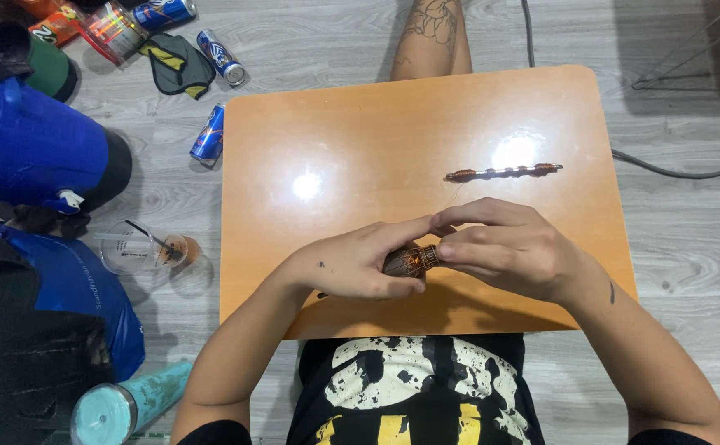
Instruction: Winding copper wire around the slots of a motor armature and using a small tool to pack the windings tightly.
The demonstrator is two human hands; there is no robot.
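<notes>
A small brown wire-wrapped piece sits between both my hands above the near part of an orange table. My left hand cups it from the left, thumb and fingers closed around it. My right hand pinches its right end with fingertips curled. A thin wire runs up from the hands toward a long brown beaded strand lying flat on the table's right half, apart from both hands.
Blue drink cans lie on the grey floor left of the table, with a clear cup, a teal tumbler, a big blue jug and a dark bag. A black cable crosses the floor at right. A bare leg extends beyond the table.
</notes>
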